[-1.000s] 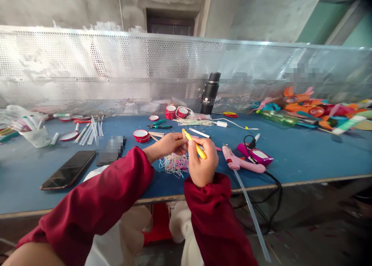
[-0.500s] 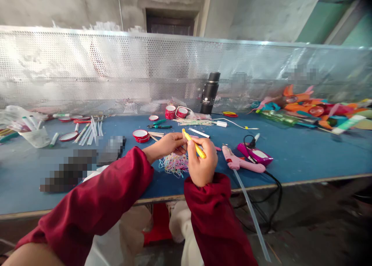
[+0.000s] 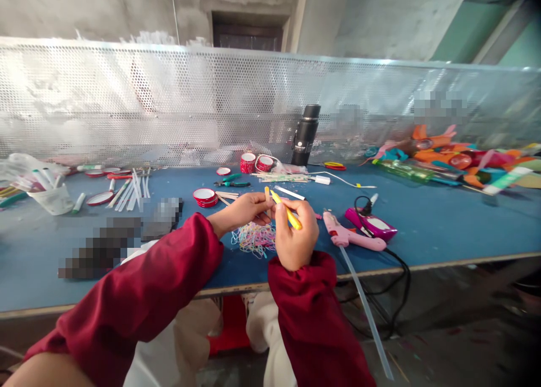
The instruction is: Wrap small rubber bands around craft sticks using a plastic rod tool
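Observation:
My left hand [image 3: 250, 208] pinches a small wooden craft stick [image 3: 267, 193], its tip standing up past the fingers and the rest hidden. A yellow marker pen [image 3: 288, 213] lies in the closed grip of my right hand [image 3: 296, 235], slanting up-left with its narrow end close to the stick. Whether the pen touches the wood I cannot tell. Below both hands a tangled heap of pastel rubber bands [image 3: 253, 241] rests on the blue table [image 3: 443, 223]. Beyond my left wrist sit red-patterned tape rolls [image 3: 205, 198] with pale wooden sticks [image 3: 227, 195] beside them.
A pink glue gun [image 3: 355, 239] lies to the right, its clear glue stick [image 3: 367, 305] hanging over the table edge, near a purple device [image 3: 376, 226]. Pliers [image 3: 231, 182] and a black flask [image 3: 306, 136] stand farther back. A cup of markers [image 3: 53, 200] is at left.
My right hand has shifted slightly right, drawing the yellow marker pen's end away from the craft stick's tip, so more of the stick shows. My left hand stays almost still.

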Demonstrator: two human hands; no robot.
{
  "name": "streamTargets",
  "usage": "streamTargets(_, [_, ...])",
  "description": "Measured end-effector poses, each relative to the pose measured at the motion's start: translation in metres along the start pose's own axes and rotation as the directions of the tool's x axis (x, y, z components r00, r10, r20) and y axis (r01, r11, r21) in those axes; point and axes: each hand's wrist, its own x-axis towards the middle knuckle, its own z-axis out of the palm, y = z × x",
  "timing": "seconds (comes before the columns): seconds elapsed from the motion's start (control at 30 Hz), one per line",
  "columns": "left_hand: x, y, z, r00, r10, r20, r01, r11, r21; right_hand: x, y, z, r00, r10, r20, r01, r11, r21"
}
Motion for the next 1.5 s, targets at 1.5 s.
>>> streamTargets(1.5, [-0.0021,0.0016,0.0009,1.0,0.013,-0.001,-0.013,1.0,0.024,0.0006,-0.0035,-0.0021,0.998,-0.06,0.031,0.062,0.997,-0.048])
